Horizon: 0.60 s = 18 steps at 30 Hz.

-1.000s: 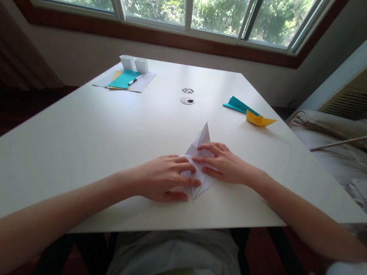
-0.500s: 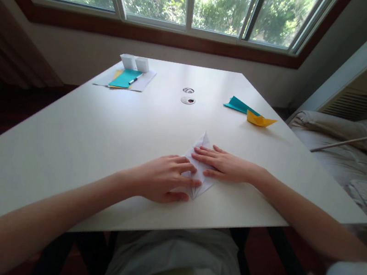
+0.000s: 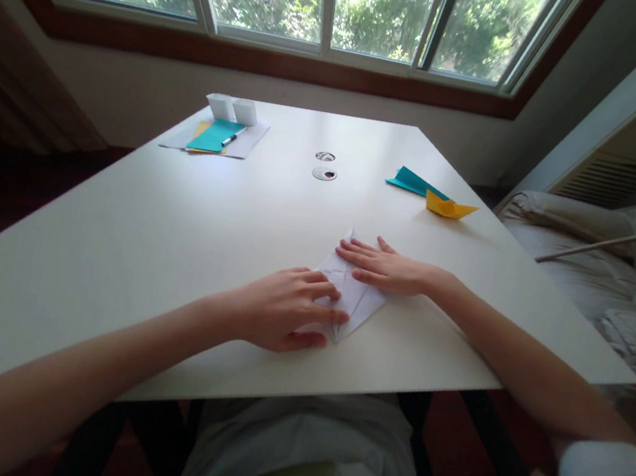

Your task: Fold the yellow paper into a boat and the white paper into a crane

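Note:
Folded white paper (image 3: pixel 359 302), diamond-shaped with crease lines, lies flat on the white table (image 3: pixel 204 228) in front of me. My left hand (image 3: pixel 295 308) rests on its left and lower part, fingers spread and the thumb near the bottom corner. Over the upper right part lies my right hand (image 3: pixel 389 268), palm down with the fingers stretched toward the top corner. Both hands press on the paper without gripping it. They hide its left corner and much of its upper right edge.
At the back right sit a yellow paper boat (image 3: pixel 448 207) and a folded teal paper (image 3: pixel 417 182). Teal sheets (image 3: pixel 213 136), yellow and white paper, a pen (image 3: pixel 233 137) and white box-like pieces (image 3: pixel 233 109) are at the back left. Round table inserts (image 3: pixel 324 174) lie mid-table.
My right hand has slid up the paper toward its top corner, uncovering more of the lower right side. My left hand has stayed in place.

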### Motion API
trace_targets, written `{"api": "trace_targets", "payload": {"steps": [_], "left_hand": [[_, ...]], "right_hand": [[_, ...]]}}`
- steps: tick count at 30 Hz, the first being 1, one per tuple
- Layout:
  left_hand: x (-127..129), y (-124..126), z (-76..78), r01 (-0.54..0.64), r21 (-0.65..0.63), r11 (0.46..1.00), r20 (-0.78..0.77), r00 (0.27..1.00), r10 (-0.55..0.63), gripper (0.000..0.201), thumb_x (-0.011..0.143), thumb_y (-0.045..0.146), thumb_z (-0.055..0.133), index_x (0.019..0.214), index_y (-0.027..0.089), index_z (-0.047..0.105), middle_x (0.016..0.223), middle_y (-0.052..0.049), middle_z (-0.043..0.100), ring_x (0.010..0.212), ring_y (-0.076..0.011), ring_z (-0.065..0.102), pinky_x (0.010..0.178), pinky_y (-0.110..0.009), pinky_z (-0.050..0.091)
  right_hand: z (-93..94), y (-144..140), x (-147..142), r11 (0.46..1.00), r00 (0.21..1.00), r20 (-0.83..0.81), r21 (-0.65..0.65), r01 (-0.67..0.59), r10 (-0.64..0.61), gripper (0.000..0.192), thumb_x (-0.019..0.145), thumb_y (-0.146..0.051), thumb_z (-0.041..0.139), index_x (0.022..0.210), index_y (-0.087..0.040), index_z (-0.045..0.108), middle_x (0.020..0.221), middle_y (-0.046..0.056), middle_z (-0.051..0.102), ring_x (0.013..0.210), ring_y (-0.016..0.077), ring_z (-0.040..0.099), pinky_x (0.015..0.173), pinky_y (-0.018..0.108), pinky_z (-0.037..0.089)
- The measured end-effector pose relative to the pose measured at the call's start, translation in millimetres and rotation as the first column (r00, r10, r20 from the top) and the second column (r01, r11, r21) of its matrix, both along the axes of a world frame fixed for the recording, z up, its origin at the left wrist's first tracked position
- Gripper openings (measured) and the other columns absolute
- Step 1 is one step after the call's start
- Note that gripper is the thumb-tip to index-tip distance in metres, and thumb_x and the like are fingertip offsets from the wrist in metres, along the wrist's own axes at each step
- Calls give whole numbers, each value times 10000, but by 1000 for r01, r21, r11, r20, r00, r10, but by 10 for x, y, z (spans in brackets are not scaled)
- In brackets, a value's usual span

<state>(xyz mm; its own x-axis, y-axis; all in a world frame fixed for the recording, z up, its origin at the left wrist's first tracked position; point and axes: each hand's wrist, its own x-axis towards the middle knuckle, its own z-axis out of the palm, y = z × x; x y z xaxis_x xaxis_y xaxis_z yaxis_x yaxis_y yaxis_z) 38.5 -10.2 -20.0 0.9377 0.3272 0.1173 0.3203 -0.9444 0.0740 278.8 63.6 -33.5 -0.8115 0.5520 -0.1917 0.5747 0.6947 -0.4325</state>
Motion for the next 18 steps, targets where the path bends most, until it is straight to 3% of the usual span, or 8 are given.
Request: {"api": "trace_targets", "payload": {"steps": [6,11,15,18], "left_hand": [[26,7,11,-1,-1,1000,-57,998,1,379,894,405,413,1226,254,518,1175,-91,576,1065,-244,530,916,-383,403],[22,3,64,-11,-27,1000,-63,998,10,430,890,435,413,1274,250,464,1191,-97,569,1072,-242,527,910,-369,389],[-53,83,116,-83,-60,995,-69,994,79,479,904,444,386,1332,230,389,1147,-99,594,1012,-215,565,896,-341,396],[-141,201,70,-186,7,983,-77,980,186,392,919,414,363,1250,239,481,1061,-86,620,947,-206,587,854,-334,419]], "right_hand": [[-98,240,60,989,993,29,102,107,-111,613,902,-572,227,1444,-310,105,1518,10,111,1398,244,67,1093,559,-41],[-103,258,86,976,990,48,180,122,-133,616,903,-569,215,1444,-281,156,1510,28,169,1391,268,117,1095,561,40],[-59,158,111,915,982,42,373,154,-183,573,909,-525,277,1388,-220,347,1438,94,362,1338,300,271,1067,534,177],[6,44,107,834,974,46,528,164,-221,467,907,-442,357,1205,-150,565,1225,156,572,1189,292,458,1007,468,296]]}}
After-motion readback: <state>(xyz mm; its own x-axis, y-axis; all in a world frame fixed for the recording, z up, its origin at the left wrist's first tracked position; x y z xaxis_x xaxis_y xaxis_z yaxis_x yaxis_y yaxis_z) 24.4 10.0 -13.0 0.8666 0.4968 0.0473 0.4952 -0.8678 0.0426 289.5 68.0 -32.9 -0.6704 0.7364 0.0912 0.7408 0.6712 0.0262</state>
